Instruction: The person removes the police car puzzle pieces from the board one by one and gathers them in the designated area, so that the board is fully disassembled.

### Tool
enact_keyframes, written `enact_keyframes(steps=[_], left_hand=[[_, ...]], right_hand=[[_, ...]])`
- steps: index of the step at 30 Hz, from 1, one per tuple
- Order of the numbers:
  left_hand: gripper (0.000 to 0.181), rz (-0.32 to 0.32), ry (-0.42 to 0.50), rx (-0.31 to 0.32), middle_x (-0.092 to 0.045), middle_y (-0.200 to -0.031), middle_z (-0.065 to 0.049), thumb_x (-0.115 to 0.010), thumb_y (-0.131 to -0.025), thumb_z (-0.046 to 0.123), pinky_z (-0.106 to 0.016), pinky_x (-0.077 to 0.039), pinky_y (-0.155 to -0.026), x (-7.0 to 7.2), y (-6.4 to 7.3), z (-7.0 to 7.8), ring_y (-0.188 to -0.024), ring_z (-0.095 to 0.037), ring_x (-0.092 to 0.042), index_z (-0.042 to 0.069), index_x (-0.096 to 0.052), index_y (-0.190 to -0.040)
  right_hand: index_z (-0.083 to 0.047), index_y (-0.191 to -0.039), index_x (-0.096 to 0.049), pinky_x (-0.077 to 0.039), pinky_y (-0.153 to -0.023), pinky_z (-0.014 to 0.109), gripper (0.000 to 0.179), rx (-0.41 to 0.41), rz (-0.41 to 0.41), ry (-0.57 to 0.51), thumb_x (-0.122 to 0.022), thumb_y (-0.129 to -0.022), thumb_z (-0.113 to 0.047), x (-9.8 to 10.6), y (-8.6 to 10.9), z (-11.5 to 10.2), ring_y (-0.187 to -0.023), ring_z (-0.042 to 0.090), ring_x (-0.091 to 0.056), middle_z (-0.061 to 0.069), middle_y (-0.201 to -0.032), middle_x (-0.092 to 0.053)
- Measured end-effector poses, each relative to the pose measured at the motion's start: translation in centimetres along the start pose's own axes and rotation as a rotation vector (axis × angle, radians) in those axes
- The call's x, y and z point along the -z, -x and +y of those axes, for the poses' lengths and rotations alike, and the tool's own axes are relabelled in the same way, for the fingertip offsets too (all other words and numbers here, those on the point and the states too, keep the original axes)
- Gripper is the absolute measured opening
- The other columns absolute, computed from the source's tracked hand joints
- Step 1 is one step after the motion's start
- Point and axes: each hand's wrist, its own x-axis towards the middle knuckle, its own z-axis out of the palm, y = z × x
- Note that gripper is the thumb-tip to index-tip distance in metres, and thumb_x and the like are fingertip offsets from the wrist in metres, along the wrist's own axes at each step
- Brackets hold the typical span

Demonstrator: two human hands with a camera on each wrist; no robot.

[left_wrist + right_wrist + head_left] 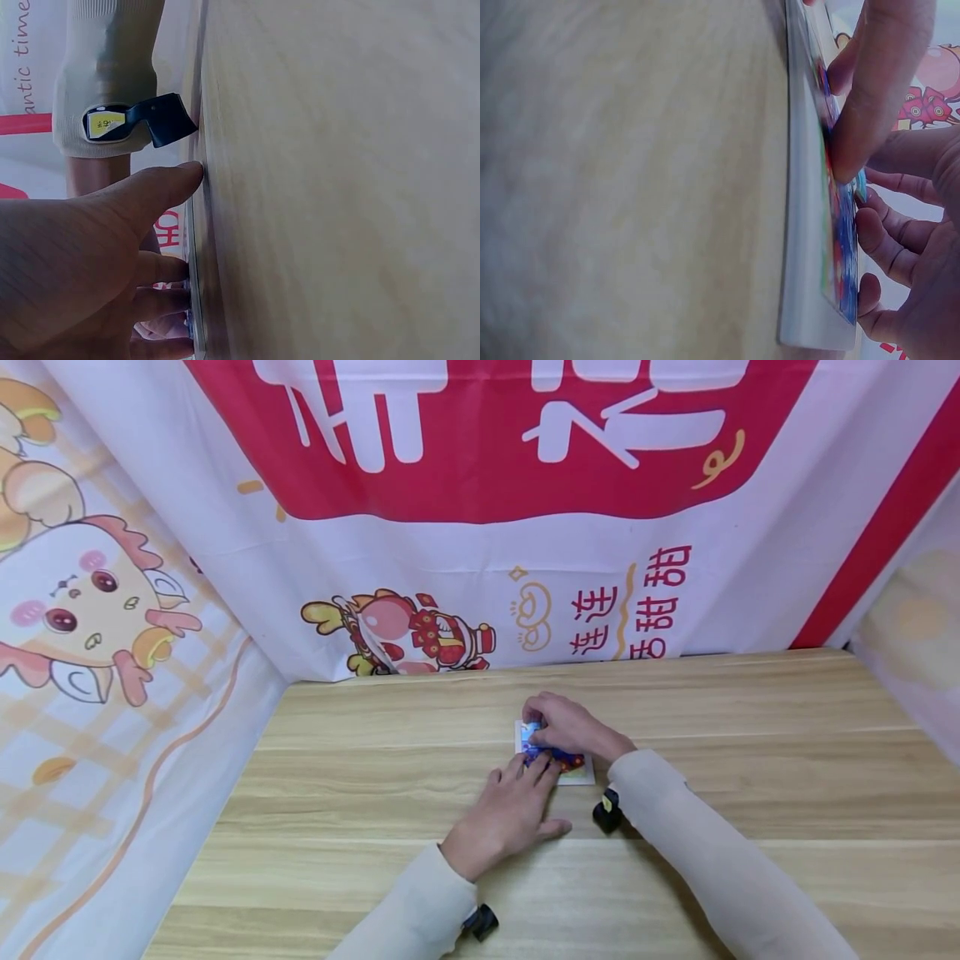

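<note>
A small flat board (pixel 576 780) with a white border and a colourful blue, red and orange picture (pixel 846 259) lies on the table; it looks like a jigsaw puzzle. My left hand (pixel 508 814) rests its outstretched fingertips on the picture's near left part, thumb held apart. Over the far edge bends my right hand (pixel 566 724), its fingers curled. Between its thumb and fingers, a light-blue puzzle piece (pixel 861 185) is pinched at the picture's surface. The hands cover much of the picture. In the left wrist view, the left thumb and fingers meet the board's side.
The wooden table (pixel 360 793) stretches out on all sides of the board. A printed cloth (pixel 480 560) hangs behind its far edge, and another patterned cloth (pixel 112 735) hangs on the left. A black wrist camera (pixel 607 812) sits under the right cuff.
</note>
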Motion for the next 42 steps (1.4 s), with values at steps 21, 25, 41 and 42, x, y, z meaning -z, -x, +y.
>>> enact_keyframes(steps=[21,25,41,42], left_hand=[[0.087,-0.018,-0.016,0.008,-0.028,-0.174,-0.003,-0.057,-0.100,0.065,-0.058,-0.040,-0.118,-0.10,0.01,0.14,-0.159,-0.029,-0.026,0.017,-0.029,-0.167],[0.087,-0.020,-0.016,0.007,-0.028,-0.174,-0.003,-0.057,-0.100,0.065,-0.059,-0.039,-0.119,-0.14,-0.03,0.13,-0.160,-0.029,-0.026,0.018,-0.029,-0.167],[0.086,-0.030,-0.002,0.001,-0.027,-0.174,-0.004,-0.056,-0.100,0.065,-0.061,-0.039,-0.118,-0.09,-0.11,0.00,-0.160,-0.031,-0.025,0.016,-0.029,-0.167],[0.086,-0.032,-0.002,0.002,-0.027,-0.174,-0.004,-0.056,-0.100,0.065,-0.061,-0.039,-0.118,-0.08,-0.10,0.00,-0.160,-0.031,-0.025,0.016,-0.029,-0.167]], right_hand=[[-0.010,-0.113,-0.070,-0.054,-0.095,0.042,0.020,0.038,0.028,-0.037,-0.075,-0.094,-0.008,-0.18,-0.05,0.24,-0.101,0.021,-0.063,0.006,-0.109,-0.067],[-0.011,-0.113,-0.071,-0.054,-0.100,0.044,0.021,0.042,0.042,-0.032,-0.076,-0.093,-0.008,-0.31,0.03,0.16,-0.105,0.022,-0.064,0.005,-0.112,-0.068],[-0.009,-0.112,-0.071,-0.055,-0.093,0.041,0.019,0.063,0.068,-0.083,-0.074,-0.094,-0.004,-0.40,0.31,0.03,-0.100,0.020,-0.065,0.005,-0.109,-0.068],[-0.009,-0.112,-0.071,-0.055,-0.093,0.041,0.019,0.067,0.070,-0.086,-0.074,-0.094,-0.003,-0.41,0.31,0.05,-0.099,0.020,-0.065,0.005,-0.108,-0.069]])
